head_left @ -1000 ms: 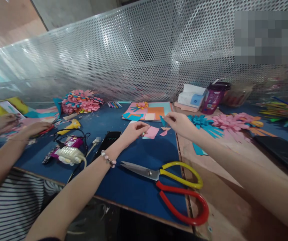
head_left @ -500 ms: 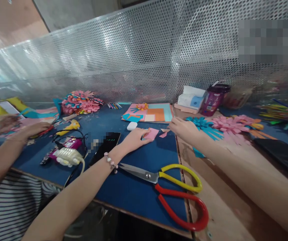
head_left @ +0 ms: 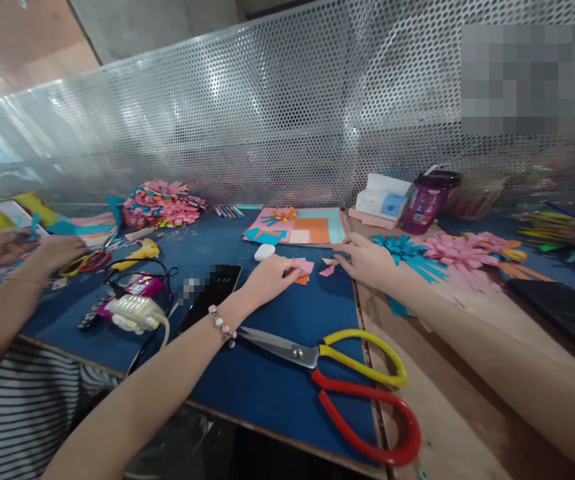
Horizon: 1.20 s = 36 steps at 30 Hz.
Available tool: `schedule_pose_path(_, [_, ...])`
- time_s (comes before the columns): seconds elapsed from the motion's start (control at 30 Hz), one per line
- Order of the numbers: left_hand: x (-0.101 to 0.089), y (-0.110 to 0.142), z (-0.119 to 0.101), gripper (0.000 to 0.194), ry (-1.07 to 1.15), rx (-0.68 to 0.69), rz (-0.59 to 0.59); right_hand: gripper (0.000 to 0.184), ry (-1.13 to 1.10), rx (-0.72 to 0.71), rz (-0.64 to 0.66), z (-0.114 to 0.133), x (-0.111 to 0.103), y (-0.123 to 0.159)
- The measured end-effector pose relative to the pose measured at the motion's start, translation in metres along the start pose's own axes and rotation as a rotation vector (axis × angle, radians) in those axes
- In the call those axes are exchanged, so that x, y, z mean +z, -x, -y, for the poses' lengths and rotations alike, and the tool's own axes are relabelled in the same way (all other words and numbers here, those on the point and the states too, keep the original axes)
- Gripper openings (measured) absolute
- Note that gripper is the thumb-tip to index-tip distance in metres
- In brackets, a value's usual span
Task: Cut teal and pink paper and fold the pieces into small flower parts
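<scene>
My left hand (head_left: 270, 275), with a beaded bracelet at the wrist, pinches small pink paper pieces (head_left: 306, 267) over the blue tabletop; an orange piece shows beneath the pink. To the right, my right hand (head_left: 367, 261) has its fingers apart, the tips beside small pink and cream paper scraps (head_left: 327, 268). Whether they touch the scraps I cannot tell. Large scissors (head_left: 297, 353) with one yellow and one red handle lie in front of both hands. Behind them lies a stack of coloured paper (head_left: 335, 227) with a small paper flower (head_left: 283, 213) on top.
At left, a co-worker's hands (head_left: 60, 253) are near smaller scissors (head_left: 86, 263). A phone (head_left: 211, 293), tangled cables (head_left: 137, 313) and a white case (head_left: 264, 252) lie nearby. Paper flowers (head_left: 460, 252), a purple cup (head_left: 430, 200) and tissues (head_left: 382, 198) stand right, before a perforated metal panel (head_left: 287, 120).
My right hand's fingers have spread apart from a closed pose. An orange edge now shows under the pink paper in my left hand. The co-worker's hand has moved off the small scissors.
</scene>
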<state>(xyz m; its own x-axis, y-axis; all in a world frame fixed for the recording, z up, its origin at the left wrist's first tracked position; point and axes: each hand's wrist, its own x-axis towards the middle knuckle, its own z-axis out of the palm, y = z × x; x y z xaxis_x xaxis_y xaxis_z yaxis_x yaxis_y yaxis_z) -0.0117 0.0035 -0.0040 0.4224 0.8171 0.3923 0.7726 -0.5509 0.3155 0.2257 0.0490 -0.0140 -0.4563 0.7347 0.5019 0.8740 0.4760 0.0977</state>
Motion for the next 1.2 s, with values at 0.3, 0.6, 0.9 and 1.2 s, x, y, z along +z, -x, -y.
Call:
schedule_pose_path(0.3, [0.000,0.000,-0.002,0.030,0.053,0.069,-0.024,0.018,-0.276,-0.032,0.007,-0.006,0.015,-0.006])
schedule_pose_path(0.6, [0.005,-0.003,0.005,0.023,0.340,-0.069,-0.087,0.013,-0.548,-0.038,-0.011,-0.006,0.011,-0.012])
schedule_pose_path(0.9, [-0.002,-0.002,-0.004,0.038,1.301,-0.389,0.075,0.011,-0.735,-0.188,-0.133,0.043,-0.021,-0.010])
schedule_pose_path(1.2, [-0.010,0.000,-0.005,0.030,1.554,-0.530,0.321,0.016,-0.881,-0.269,-0.115,0.055,-0.030,-0.008])
